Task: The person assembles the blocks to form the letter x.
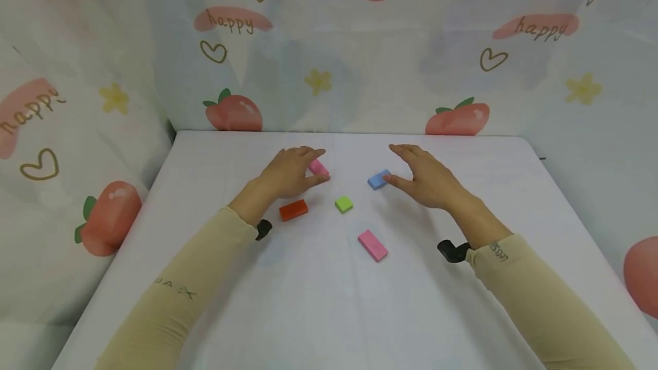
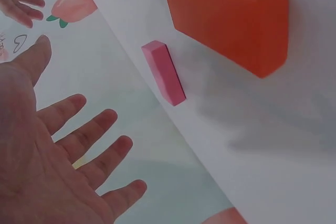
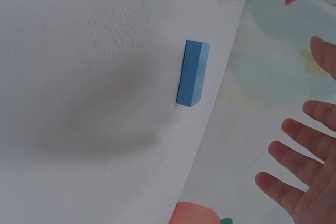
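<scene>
My left hand (image 1: pixel 293 173) hovers at the left with fingers spread and holds nothing. In the head view it partly covers a pink block (image 1: pixel 319 168). An orange-red block (image 1: pixel 293 210) lies just below that hand, large in the left wrist view. On the other side my right hand (image 1: pixel 429 179), also spread, is held above the table, its thumb overlapping the end of a blue block (image 1: pixel 378 180) in the head view. Between the hands sits a small green block (image 1: pixel 344 204). Nearer the front lies a second pink block (image 1: pixel 372 245).
A white cloth covers the table (image 1: pixel 319 313). Behind and beside it hangs a printed curtain (image 1: pixel 360 61) with fruit, hearts and "happy" lettering. Black wrist camera mounts (image 1: pixel 453 251) stick out from the sleeves near the tabletop.
</scene>
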The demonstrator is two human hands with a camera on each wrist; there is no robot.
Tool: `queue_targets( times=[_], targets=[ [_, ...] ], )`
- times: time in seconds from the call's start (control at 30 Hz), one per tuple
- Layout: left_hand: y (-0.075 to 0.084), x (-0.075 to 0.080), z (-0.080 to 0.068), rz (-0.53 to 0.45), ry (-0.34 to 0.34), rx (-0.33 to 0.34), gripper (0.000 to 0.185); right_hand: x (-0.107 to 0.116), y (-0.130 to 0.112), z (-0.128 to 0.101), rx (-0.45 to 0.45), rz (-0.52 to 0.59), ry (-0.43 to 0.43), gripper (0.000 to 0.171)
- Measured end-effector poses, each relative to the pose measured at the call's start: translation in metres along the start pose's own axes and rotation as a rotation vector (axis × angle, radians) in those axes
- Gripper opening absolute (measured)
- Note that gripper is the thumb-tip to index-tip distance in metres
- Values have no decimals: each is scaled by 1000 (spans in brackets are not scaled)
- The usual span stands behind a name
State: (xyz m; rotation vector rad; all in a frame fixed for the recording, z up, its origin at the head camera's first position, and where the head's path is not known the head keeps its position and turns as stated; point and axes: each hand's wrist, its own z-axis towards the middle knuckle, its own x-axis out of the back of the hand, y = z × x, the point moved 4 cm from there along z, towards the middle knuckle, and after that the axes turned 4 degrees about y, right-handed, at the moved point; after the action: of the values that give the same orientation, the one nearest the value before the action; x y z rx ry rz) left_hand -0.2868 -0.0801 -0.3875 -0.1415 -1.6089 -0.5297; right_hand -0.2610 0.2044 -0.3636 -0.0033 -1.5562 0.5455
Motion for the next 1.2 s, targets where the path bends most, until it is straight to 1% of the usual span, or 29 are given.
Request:
queue_targets(
  times=[0.1,0.33,0.57,0.73,0.9,0.97,1.1,1.2],
  targets=[
    [3,-2,1,-5,4,-6,72,0,-1,0,1,7,10,79],
    [8,-3,1,-30,11,-43,69,-1,-5,-3,24,23,32,75],
    [14,-2,1,-46,42,-76,66,-4,-5,-8,5,31,31,73],
    [14,-6,2,-78,45,-57,65,-7,-6,-11,-2,53,36,71],
    [14,-10,1,-130,51,-67,64,-13,-9,-16,-11,72,41,70],
    [16,-12,0,-150,43,-60,63,-15,-9,-19,-18,81,43,69],
    [19,-16,-2,-194,27,-14,61,-19,-9,-24,-39,96,37,68],
    [21,-22,-3,-221,17,8,60,-22,-10,-29,-56,112,19,66]
  ],
)
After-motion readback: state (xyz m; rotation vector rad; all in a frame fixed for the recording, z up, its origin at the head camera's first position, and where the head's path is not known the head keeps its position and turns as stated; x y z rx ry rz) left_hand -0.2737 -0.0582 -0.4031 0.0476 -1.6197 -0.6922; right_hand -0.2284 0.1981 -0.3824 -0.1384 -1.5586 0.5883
